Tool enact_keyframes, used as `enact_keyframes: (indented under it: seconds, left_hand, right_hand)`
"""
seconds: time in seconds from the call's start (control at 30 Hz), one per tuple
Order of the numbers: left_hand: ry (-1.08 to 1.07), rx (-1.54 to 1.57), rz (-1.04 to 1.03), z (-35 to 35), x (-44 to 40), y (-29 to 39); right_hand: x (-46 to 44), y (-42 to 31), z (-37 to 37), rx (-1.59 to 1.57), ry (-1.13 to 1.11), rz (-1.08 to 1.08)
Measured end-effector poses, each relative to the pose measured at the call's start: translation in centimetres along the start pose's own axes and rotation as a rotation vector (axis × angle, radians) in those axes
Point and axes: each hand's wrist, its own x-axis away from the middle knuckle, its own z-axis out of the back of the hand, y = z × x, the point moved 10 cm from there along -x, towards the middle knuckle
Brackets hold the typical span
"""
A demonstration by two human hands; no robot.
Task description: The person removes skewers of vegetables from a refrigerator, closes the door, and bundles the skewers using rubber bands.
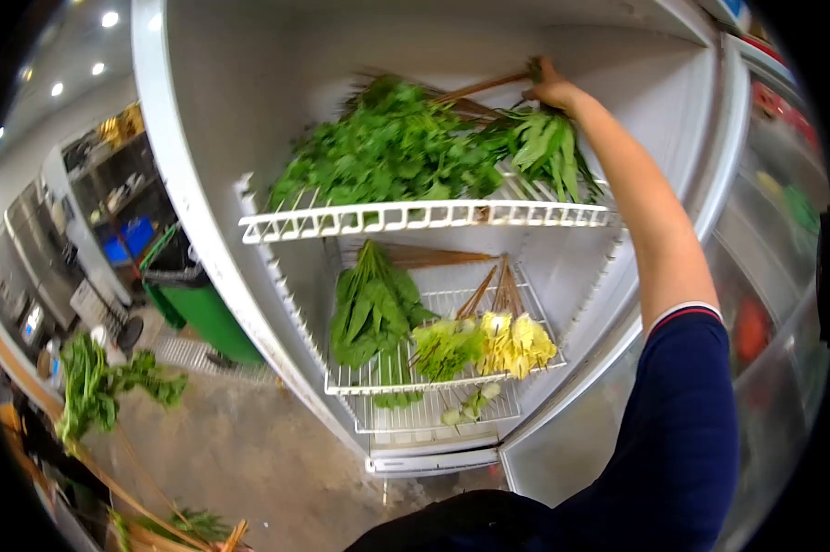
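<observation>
My right hand (554, 89) reaches into the upper part of an upright fridge, at the back right of the top shelf (424, 217). Its fingers are closed around the end of thin wooden skewers (488, 86), partly hidden by the hand. Just below it hang long-leaved greens (548, 145). Left of these, a big heap of leafy herbs (387, 147) covers much of the shelf, with more skewer ends poking out behind. My left hand is out of view.
The middle shelf holds dark green leaves (373, 308), pale lettuce (447, 348) and yellow leaves (514, 345) on skewers. Skewered greens (97, 391) jut in at lower left. A green bin (208, 313) stands beyond the fridge wall. The glass door (764, 276) is swung out right.
</observation>
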Motion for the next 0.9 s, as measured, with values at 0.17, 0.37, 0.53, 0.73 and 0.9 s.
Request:
enact_keyframes:
  seconds: [0.17, 0.37, 0.53, 0.73, 0.9]
  left_hand:
    - [-0.009, 0.066, 0.003, -1.0, 1.1, -0.1]
    - [-0.110, 0.178, -0.005, -2.2, 0.3, 0.6]
    - [-0.170, 0.170, 0.017, -2.0, -0.2, 0.3]
    - [-0.217, 0.059, -0.033, -1.3, -1.8, -0.4]
    - [-0.235, 0.040, -0.092, -0.7, -2.0, -0.4]
  right_hand:
    - [4.7, 1.6, -5.1, -0.023, -0.516, 0.005]
    - [2.3, 7.8, -3.8, -0.421, -0.447, -0.053]
    - [8.6, -0.4, 5.3, -0.346, -0.006, 0.162]
    - [23.8, -20.8, 12.3, -0.349, 0.186, 0.473]
    - [48.7, -40.3, -7.0, -0.812, -1.056, 0.492]
